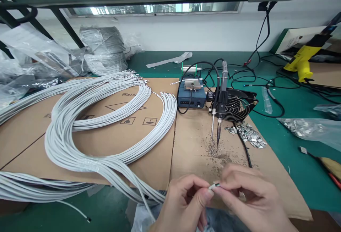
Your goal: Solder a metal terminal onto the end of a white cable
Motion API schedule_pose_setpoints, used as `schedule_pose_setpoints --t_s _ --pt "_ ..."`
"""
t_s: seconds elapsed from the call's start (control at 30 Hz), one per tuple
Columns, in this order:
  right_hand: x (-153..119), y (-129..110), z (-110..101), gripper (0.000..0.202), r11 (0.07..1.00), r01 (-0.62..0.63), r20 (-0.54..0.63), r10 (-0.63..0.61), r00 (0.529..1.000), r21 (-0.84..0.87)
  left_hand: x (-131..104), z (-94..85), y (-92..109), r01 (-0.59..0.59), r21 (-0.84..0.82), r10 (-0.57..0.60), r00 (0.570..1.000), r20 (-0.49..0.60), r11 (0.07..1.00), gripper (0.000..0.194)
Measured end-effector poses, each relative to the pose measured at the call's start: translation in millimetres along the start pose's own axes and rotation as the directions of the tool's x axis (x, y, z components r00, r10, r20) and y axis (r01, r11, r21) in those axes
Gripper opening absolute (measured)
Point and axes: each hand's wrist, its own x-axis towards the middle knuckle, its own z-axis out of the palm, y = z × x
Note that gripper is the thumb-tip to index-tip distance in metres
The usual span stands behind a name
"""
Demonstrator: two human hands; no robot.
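Note:
Near the bottom edge, my left hand (186,202) pinches the end of a white cable (212,186) between thumb and forefinger. Close beside it, my right hand (249,196) has its fingers closed at the dark tip of the same cable end; a small metal piece shows partly between the fingers. Ahead of the hands a soldering iron (221,109) is held upright in a stand, tip down over the stained cardboard (191,147). A pile of small metal connector shells (250,135) lies to its right. Coiled bundles of white cables (61,129) lie at the left.
Behind the iron are a blue soldering unit (191,97), a solder spool (191,69) and a black fan (239,105). At the right lie a yellow tool (302,61), a plastic bag of metal parts (311,129) and black cords. Wrapped cable rolls (103,49) stand at the back left.

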Motion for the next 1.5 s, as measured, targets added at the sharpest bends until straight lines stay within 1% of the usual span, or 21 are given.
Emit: schedule_pose_setpoints --t_s 0.1,0.17,0.3,0.4,0.5,0.57,0.6,0.67,0.77,0.8,0.87,0.93,0.97,1.03,1.13,1.23,1.33,1.4,1.43,1.47,1.5 --pt "-0.5 0.2 6.2 0.018 0.999 0.011 -0.075 -0.008 0.997 0.033 -1.1 1.9 -3.8 -0.021 0.011 0.021 0.999 -0.030 1.000 0.045" --pt "-0.9 -0.3 7.6 0.021 0.999 -0.013 -0.085 0.017 0.996 0.041 -2.1 1.9 -5.7 -0.068 0.039 0.070 0.996 -0.059 0.997 0.041" --pt "0.5 -2.3 0.8 0.021 0.991 -0.137 0.029 0.137 0.990 -0.010 -3.4 -0.2 -7.7 -0.202 0.164 0.222 0.969 -0.109 0.965 0.028" --pt "0.5 -2.2 -1.8 0.021 0.994 -0.109 0.063 0.109 0.992 0.010 -3.2 -0.1 -7.9 -0.272 0.198 0.299 0.946 -0.121 0.942 0.020" --pt "-2.9 1.5 7.4 0.020 0.996 -0.053 -0.080 0.059 0.995 0.076 -2.5 2.5 -7.3 -0.262 0.187 0.290 0.946 -0.147 0.947 0.016" --pt "-6.4 4.9 18.0 0.021 0.982 -0.068 -0.213 0.105 0.971 0.176 -1.7 4.1 -6.1 -0.195 0.126 0.215 0.962 -0.166 0.973 0.023" --pt "-8.1 6.3 23.3 0.021 0.961 -0.092 -0.238 0.156 0.959 0.260 -1.2 4.4 -5.1 -0.148 0.064 0.156 0.975 -0.156 0.987 0.028" --pt "-11.3 7.6 31.0 0.021 0.862 -0.170 -0.195 0.293 0.936 0.478 0.0 3.5 -3.0 -0.037 -0.111 0.030 0.997 -0.071 0.993 0.036" --pt "-14.1 5.0 32.1 0.023 0.664 -0.288 -0.082 0.467 0.881 0.690 2.8 -0.9 -3.0 0.110 -0.354 -0.075 0.991 0.111 0.929 0.037" --pt "-14.4 3.6 29.7 0.023 0.654 -0.298 -0.103 0.500 0.860 0.695 4.1 -2.7 -5.0 0.148 -0.408 -0.091 0.984 0.156 0.901 0.035" --pt "-13.6 1.3 22.6 0.017 0.731 -0.310 -0.198 0.518 0.832 0.607 7.5 -5.6 -12.7 0.202 -0.490 -0.091 0.966 0.241 0.848 0.032" --pt "-11.3 0.1 15.1 0.010 0.813 -0.345 -0.223 0.487 0.844 0.469 11.1 -7.5 -23.2 0.213 -0.555 -0.028 0.946 0.323 0.804 0.033" --pt "-9.7 -0.1 12.0 0.008 0.838 -0.362 -0.189 0.465 0.865 0.408 12.5 -8.0 -28.1 0.206 -0.575 0.008 0.938 0.347 0.792 0.033" --pt "-6.0 -0.6 7.6 0.010 0.876 -0.361 -0.042 0.394 0.918 0.321 13.9 -8.5 -34.9 0.185 -0.592 0.058 0.928 0.368 0.785 0.031" --pt "-0.4 -3.0 4.0 0.015 0.926 -0.298 0.132 0.274 0.953 0.232 12.8 -8.8 -35.9 0.144 -0.590 0.100 0.928 0.360 0.794 0.028" --pt "3.9 -7.0 0.8 0.015 0.954 -0.246 0.140 0.223 0.965 0.172 10.8 -8.9 -32.0 0.122 -0.575 0.112 0.928 0.355 0.809 0.027" --pt "4.7 -7.3 -1.1 0.017 0.957 -0.251 0.139 0.231 0.963 0.149 9.9 -8.3 -30.5 0.111 -0.547 0.111 0.927 0.357 0.829 0.028" --pt "1.7 -2.5 0.9 0.016 0.916 -0.308 0.194 0.264 0.945 0.257 9.7 -7.5 -31.5 0.092 -0.521 0.116 0.928 0.353 0.849 0.030" --pt "-0.7 1.3 3.3 0.013 0.858 -0.355 0.220 0.291 0.931 0.372 9.6 -7.2 -32.3 0.079 -0.503 0.119 0.929 0.350 0.861 0.030" --pt "-3.4 5.7 6.5 0.009 0.758 -0.406 0.250 0.321 0.913 0.511 9.4 -6.9 -32.9 0.063 -0.482 0.120 0.933 0.338 0.874 0.030" --pt "-6.1 10.1 10.1 0.008 0.614 -0.446 0.283 0.349 0.893 0.651 9.1 -6.7 -33.3 0.048 -0.458 0.118 0.938 0.326 0.888 0.030"
